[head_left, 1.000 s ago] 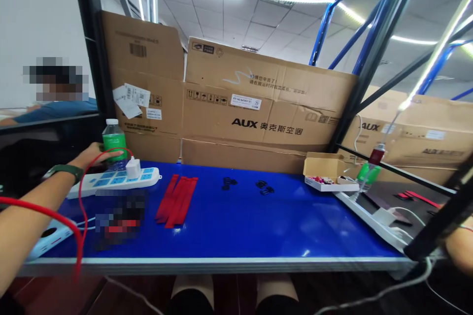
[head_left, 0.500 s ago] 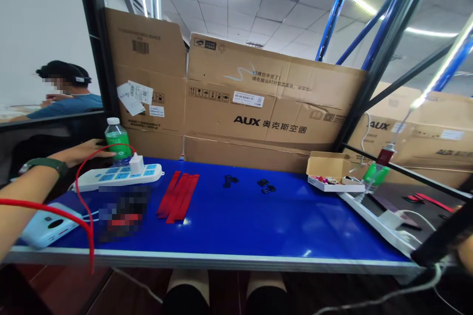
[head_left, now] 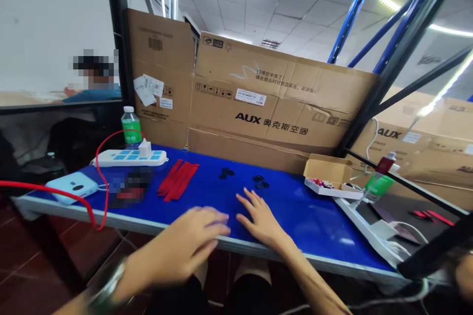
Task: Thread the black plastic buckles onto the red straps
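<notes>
The bottle (head_left: 131, 130) has been released by the left hand (head_left: 188, 241) and stands near the far-left corner of the counter (head_left: 314, 219). Both are thus freed at the front edge: the left blurred, fingers loosely parted; the right hand (head_left: 262, 219) splayed, nearest the black pieces (head_left: 260, 183).

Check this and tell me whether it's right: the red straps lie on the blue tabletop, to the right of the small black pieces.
The side is wrong: the head view shows the red straps to the left of the small black pieces. They do lie on the blue tabletop.
</notes>
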Demonstrator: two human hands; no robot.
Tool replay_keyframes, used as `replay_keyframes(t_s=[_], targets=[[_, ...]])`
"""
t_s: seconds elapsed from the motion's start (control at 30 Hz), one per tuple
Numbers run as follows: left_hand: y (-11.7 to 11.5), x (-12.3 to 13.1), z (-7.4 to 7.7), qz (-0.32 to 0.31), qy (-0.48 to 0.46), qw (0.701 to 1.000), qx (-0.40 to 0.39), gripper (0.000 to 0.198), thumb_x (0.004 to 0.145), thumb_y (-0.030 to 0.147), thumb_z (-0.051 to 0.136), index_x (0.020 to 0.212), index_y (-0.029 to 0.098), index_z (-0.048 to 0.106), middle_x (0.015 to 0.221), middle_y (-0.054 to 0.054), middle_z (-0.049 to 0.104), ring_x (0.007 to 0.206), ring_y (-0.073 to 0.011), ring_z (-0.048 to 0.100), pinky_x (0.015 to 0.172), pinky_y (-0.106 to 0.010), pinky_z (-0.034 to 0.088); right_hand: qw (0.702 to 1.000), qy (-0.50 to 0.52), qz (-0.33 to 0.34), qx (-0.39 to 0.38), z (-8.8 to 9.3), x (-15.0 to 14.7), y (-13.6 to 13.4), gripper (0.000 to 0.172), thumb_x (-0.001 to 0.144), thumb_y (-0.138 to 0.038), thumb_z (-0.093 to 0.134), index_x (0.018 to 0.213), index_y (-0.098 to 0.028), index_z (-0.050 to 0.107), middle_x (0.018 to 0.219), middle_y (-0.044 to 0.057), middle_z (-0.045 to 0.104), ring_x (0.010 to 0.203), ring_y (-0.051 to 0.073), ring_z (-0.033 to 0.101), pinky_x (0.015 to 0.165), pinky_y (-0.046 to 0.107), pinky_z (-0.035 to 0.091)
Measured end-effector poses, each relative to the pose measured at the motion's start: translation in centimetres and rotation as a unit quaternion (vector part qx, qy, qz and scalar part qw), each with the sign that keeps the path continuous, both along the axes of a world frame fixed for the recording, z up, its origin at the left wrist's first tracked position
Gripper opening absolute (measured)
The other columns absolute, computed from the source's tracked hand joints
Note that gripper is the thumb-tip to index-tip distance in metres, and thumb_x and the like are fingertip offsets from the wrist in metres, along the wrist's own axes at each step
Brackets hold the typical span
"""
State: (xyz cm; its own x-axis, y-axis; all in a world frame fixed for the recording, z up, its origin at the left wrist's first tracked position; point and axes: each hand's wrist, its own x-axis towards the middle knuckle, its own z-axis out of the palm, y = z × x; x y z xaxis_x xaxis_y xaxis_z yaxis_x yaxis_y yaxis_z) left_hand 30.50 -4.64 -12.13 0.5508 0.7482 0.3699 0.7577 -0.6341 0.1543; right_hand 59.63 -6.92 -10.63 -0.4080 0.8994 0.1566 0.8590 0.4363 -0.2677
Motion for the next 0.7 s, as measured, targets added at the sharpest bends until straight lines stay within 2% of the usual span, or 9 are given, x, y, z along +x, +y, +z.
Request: replay_keyframes(t_s=[0.03, 0.07, 0.1, 0.13, 0.2, 0.3, 0.47, 0.6, 0.7], targets=[[0.3, 1.7, 0.3, -0.026, -0.001, 1.0, 0.002, 0.048, 0.093, 0.054, 0.049, 0.14, 0.048, 0.051, 0.152, 0.005, 0.046, 0.14, -0.0263, 0.041, 0.114, -0.045, 0.039, 1.0, -0.017, -0.01, -0.002, -0.4, -0.6, 2.0, 0.064, 0.096, -0.063, 0.041, 0.154, -0.037, 0.031, 0.164, 0.002, 0.02, 0.151, 0.033, 0.016, 0.119, 0.056, 0.019], [1.2, 3.1, 0.7, -0.07, 0.002, 0.998, 0.0, 0.052, 0.093, 0.052, 0.048, 0.144, 0.042, 0.048, 0.153, 0.002, 0.045, 0.14, -0.0276, 0.042, 0.116, -0.046, 0.036, 0.999, -0.029, -0.019, -0.005, -0.9, -1.1, 3.6, 0.066, 0.096, -0.064, 0.041, 0.154, -0.036, 0.031, 0.164, 0.003, 0.02, 0.151, 0.033, 0.014, 0.119, 0.057, 0.017], [2.5, 4.2, 1.1, -0.086, -0.003, 0.996, 0.0, 0.053, 0.095, 0.049, 0.046, 0.146, 0.036, 0.048, 0.154, -0.001, 0.045, 0.139, -0.0284, 0.043, 0.116, -0.047, 0.034, 0.999, -0.038, -0.024, -0.008, -1.5, -1.4, 4.9, 0.066, 0.096, -0.064, 0.041, 0.154, -0.034, 0.033, 0.164, 0.004, 0.021, 0.151, 0.032, 0.014, 0.119, 0.056, 0.016], [4.0, 4.9, 1.4, -0.085, -0.003, 0.996, -0.002, 0.053, 0.095, 0.047, 0.045, 0.145, 0.031, 0.049, 0.153, -0.005, 0.046, 0.138, -0.0288, 0.044, 0.116, -0.047, 0.034, 0.999, -0.044, -0.025, -0.01, -1.9, -1.5, 5.9, 0.065, 0.097, -0.064, 0.04, 0.154, -0.033, 0.034, 0.163, 0.005, 0.023, 0.151, 0.031, 0.015, 0.119, 0.056, 0.015], [6.9, 5.5, 1.4, -0.064, 0.009, 0.998, -0.003, 0.052, 0.094, 0.045, 0.047, 0.143, 0.029, 0.052, 0.152, -0.007, 0.046, 0.138, -0.0291, 0.044, 0.117, -0.049, 0.029, 0.999, -0.039, -0.028, 0.009, -2.7, -1.3, 6.8, 0.063, 0.098, -0.063, 0.038, 0.153, -0.033, 0.035, 0.162, 0.005, 0.027, 0.151, 0.03, 0.016, 0.119, 0.056, 0.014], [9.6, 4.8, 0.0, -0.024, 0.004, 1.0, 0.013, 0.055, 0.094, 0.048, 0.048, 0.147, 0.03, 0.047, 0.156, -0.006, 0.041, 0.145, -0.0287, 0.033, 0.121, -0.051, 0.019, 0.998, -0.029, -0.033, 0.034, -3.1, -0.8, 6.8, 0.061, 0.099, -0.061, 0.037, 0.153, -0.033, 0.035, 0.16, 0.006, 0.03, 0.151, 0.029, 0.017, 0.12, 0.056, 0.012], [10.4, 3.3, -2.7, -0.008, 0.01, 0.998, -0.056, 0.058, 0.096, 0.056, 0.04, 0.151, 0.037, 0.039, 0.161, -0.003, 0.031, 0.149, -0.029, 0.025, 0.121, -0.054, 0.015, 0.999, -0.032, -0.043, 0.003, -3.1, -0.7, 6.7, 0.062, 0.099, -0.064, 0.035, 0.154, -0.035, 0.032, 0.162, 0.005, 0.026, 0.151, 0.029, 0.017, 0.12, 0.055, 0.01], [11.1, 3.2, -3.2, -0.019, 0.015, 0.995, -0.096, 0.061, 0.097, 0.063, 0.032, 0.153, 0.039, 0.033, 0.163, -0.003, 0.026, 0.149, -0.0315, 0.024, 0.119, -0.059, 0.016, 0.999, -0.025, -0.045, -0.008, -2.9, -0.9, 6.8, 0.062, 0.099, -0.063, 0.036, 0.154, -0.036, 0.032, 0.162, 0.004, 0.025, 0.151, 0.028, 0.018, 0.12, 0.054, 0.009], [11.8, 3.2, -3.3, 0.003, -0.004, 0.998, -0.068, 0.058, 0.097, 0.06, 0.03, 0.152, 0.04, 0.035, 0.162, -0.002, 0.028, 0.149, -0.0332, 0.025, 0.118, -0.061, 0.015, 0.999, -0.022, -0.048, -0.004, -2.8, -1.0, 6.7, 0.06, 0.098, -0.061, 0.04, 0.152, -0.036, 0.035, 0.161, 0.004, 0.03, 0.15, 0.028, 0.022, 0.12, 0.053, 0.011]])
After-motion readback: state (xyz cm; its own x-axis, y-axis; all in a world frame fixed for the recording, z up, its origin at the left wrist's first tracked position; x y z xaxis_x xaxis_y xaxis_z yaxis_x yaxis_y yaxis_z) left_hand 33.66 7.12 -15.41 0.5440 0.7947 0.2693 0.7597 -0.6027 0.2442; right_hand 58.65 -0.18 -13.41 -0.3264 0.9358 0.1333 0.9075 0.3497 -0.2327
